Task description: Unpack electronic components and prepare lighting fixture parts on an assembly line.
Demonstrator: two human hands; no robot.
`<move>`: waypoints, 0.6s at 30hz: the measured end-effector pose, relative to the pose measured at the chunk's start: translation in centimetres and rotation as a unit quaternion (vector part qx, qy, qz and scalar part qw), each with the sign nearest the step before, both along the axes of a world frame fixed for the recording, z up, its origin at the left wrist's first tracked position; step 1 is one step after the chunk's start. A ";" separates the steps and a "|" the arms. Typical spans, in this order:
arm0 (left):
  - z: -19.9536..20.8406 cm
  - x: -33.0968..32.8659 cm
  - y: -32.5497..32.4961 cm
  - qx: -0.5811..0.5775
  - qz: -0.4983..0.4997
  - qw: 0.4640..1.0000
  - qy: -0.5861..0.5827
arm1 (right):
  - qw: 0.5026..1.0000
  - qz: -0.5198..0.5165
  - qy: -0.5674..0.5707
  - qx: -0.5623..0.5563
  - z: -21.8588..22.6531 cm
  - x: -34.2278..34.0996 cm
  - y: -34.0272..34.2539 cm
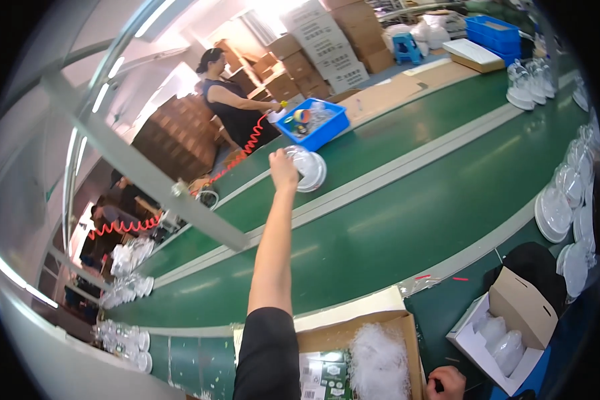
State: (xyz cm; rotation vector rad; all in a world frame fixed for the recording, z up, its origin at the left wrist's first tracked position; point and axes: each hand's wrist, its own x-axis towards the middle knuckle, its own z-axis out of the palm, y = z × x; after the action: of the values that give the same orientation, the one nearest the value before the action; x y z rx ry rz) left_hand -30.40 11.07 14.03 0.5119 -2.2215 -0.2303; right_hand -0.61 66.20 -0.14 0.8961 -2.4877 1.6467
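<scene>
My left arm stretches far out over the green conveyor. The left hand [283, 169] is closed on the edge of a clear plastic dome with a round white base [311, 172], tilted above the far belt. My right hand [446, 383] rests low at the right, beside a cardboard tray [413, 347]. Its fingers are curled, and what they hold, if anything, is hidden. In the tray lie a heap of white shredded filler [379, 363] and green-and-white printed cards [323, 375]. An open white box [500, 333] right of that hand contains clear plastic pieces.
Clear domes with white bases stand in groups at the right [553, 213], far right [530, 85] and left [130, 290]. A blue bin [313, 125] sits beyond my left hand, near a co-worker [230, 100]. A grey metal post [147, 157] slants across the left side.
</scene>
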 end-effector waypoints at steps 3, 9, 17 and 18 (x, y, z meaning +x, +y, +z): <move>-1.6 -2.4 0.2 0.001 -0.001 1.000 -0.020 | 1.000 -0.016 -0.001 -0.010 -0.3 -0.1 0.3; -1.7 -6.5 -4.5 -0.042 -0.012 0.994 -0.095 | 0.999 -0.031 -0.005 -0.003 0.8 -0.5 -0.2; -4.3 -6.0 -5.6 -0.090 -0.055 0.989 -0.102 | 0.999 -0.029 0.012 -0.028 1.1 -0.8 -0.8; -5.3 -5.4 -3.9 -0.117 -0.015 0.986 -0.122 | 0.999 -0.033 0.008 -0.019 1.1 -0.8 -0.8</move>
State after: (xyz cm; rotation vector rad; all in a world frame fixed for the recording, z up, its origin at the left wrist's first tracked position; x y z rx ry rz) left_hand -35.82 7.19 8.70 0.3958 -2.4541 0.0834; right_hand -1.40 65.38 0.94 0.8093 -2.4391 1.6549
